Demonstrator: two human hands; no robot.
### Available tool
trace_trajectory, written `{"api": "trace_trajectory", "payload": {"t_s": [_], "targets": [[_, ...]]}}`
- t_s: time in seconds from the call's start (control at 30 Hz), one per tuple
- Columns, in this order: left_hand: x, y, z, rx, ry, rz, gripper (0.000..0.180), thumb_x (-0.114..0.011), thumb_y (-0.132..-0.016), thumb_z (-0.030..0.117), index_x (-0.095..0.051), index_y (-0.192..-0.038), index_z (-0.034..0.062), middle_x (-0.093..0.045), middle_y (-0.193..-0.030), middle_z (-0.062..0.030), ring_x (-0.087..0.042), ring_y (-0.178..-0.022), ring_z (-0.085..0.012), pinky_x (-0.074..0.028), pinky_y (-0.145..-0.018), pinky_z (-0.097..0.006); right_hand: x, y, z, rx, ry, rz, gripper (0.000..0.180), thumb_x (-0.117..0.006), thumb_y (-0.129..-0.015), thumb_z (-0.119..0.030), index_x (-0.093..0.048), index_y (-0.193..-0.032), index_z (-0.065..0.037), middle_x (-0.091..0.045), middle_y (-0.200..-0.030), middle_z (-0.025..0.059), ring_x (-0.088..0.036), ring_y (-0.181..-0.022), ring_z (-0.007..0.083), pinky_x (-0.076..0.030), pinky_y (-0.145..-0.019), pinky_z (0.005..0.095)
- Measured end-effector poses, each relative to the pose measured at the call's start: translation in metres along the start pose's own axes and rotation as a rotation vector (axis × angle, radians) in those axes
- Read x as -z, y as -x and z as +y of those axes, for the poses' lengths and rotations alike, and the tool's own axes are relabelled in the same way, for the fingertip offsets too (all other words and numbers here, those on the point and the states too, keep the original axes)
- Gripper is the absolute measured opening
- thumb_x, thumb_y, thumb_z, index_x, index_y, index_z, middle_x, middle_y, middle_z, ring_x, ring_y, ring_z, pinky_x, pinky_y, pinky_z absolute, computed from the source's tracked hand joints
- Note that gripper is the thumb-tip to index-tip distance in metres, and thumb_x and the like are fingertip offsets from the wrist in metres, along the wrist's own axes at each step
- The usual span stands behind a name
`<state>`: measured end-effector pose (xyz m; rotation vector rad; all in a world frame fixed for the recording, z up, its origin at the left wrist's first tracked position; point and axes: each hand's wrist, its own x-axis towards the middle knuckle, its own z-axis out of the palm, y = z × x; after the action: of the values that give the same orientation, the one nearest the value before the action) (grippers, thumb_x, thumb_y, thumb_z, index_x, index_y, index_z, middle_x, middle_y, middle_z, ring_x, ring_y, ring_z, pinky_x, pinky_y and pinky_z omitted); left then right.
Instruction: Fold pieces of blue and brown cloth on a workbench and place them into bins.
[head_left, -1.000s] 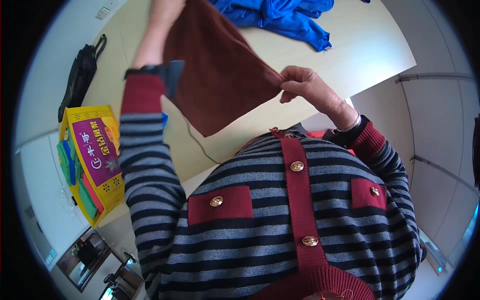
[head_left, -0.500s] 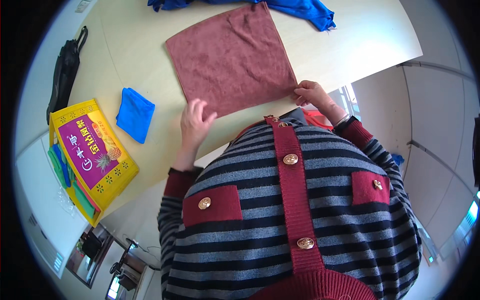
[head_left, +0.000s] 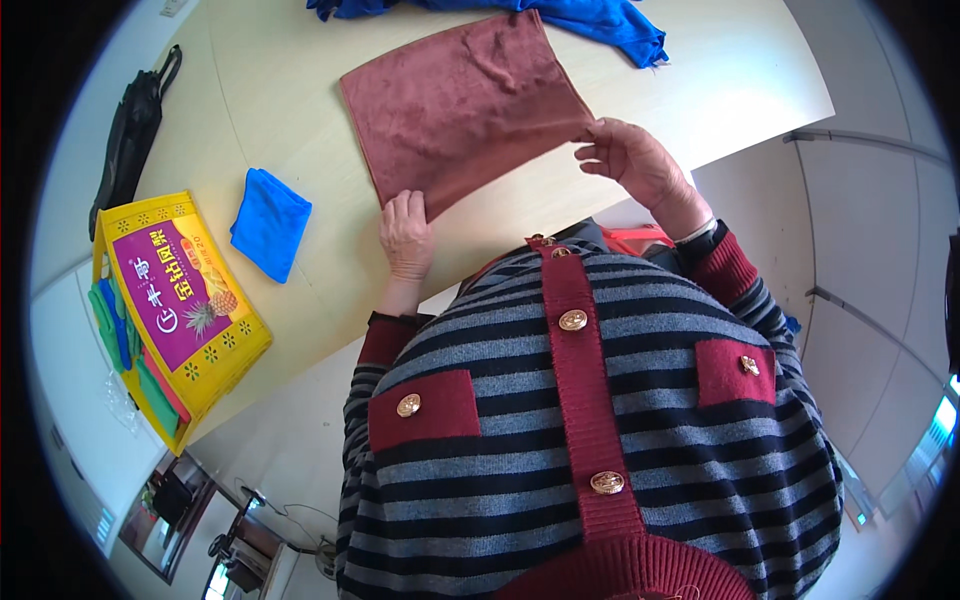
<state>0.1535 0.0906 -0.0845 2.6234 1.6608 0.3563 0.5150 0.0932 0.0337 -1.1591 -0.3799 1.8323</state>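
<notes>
A reddish-brown cloth [head_left: 465,105] lies spread flat on the pale table [head_left: 300,100]. My left hand [head_left: 405,235] pinches the cloth's near left corner at the table's front edge. My right hand [head_left: 635,160] holds the near right corner, fingers curled over the edge. My striped cardigan fills the lower part of the view.
A folded blue cloth [head_left: 270,222] lies left of my left hand. A yellow and purple carton [head_left: 175,300] holding green and blue cloths sits at the table's left end. A pile of blue cloth [head_left: 590,18] lies beyond the brown cloth. A black bag [head_left: 130,135] hangs far left.
The brown cloth went from held up in the air to spread flat on the table. Both hands came down to its near corners. The folded blue cloth, hidden before, is uncovered.
</notes>
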Motion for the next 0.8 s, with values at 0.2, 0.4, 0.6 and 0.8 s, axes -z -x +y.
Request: {"api": "trace_trajectory", "payload": {"t_s": [0.2, 0.4, 0.6, 0.8], "targets": [[0.018, -0.013, -0.025, 0.169, 0.34, 0.056, 0.021, -0.07, -0.084, 0.012, -0.066, -0.102, 0.002, -0.068, -0.096, -0.0082, -0.066, -0.087, -0.0274, -0.051, -0.079, -0.034, 0.005, -0.015, -0.009, 0.158, 0.249, 0.129, 0.026, -0.06, -0.095, -0.022, -0.066, -0.11, -0.003, -0.07, -0.107, 0.0076, -0.068, -0.091, 0.0171, -0.055, -0.082, 0.0285], [0.051, -0.029, -0.066, 0.498, 0.924, -0.24, 0.017, -0.07, -0.09, 0.012, -0.069, -0.102, 0.0005, -0.071, -0.096, -0.0019, -0.067, -0.082, -0.0135, -0.051, -0.077, -0.027, 0.013, -0.022, -0.018, 0.533, 0.762, 0.216, 0.027, -0.059, -0.095, -0.023, -0.067, -0.111, -0.003, -0.07, -0.106, 0.0059, -0.067, -0.09, 0.0147, -0.054, -0.08, 0.0257], [0.058, -0.038, -0.091, 0.592, 1.3, -0.283, 0.024, -0.071, -0.091, 0.016, -0.068, -0.109, 0.0, -0.069, -0.101, -0.0019, -0.062, -0.09, -0.0085, -0.048, -0.083, -0.024, 0.005, -0.038, -0.022, 0.309, 0.333, 0.046, 0.025, -0.06, -0.096, -0.022, -0.066, -0.111, -0.002, -0.068, -0.11, 0.0079, -0.067, -0.089, 0.0151, -0.056, -0.083, 0.0283], [0.048, -0.035, -0.093, 0.638, 1.423, -0.202, 0.028, -0.069, -0.092, 0.015, -0.065, -0.114, -0.001, -0.069, -0.106, -0.0037, -0.063, -0.095, -0.0098, -0.048, -0.088, -0.025, 0.013, -0.048, -0.006, 0.194, 0.304, 0.072, 0.025, -0.064, -0.095, -0.015, -0.061, -0.116, -0.001, -0.065, -0.104, 0.0074, -0.068, -0.085, 0.0164, -0.058, -0.085, 0.0308]]}}
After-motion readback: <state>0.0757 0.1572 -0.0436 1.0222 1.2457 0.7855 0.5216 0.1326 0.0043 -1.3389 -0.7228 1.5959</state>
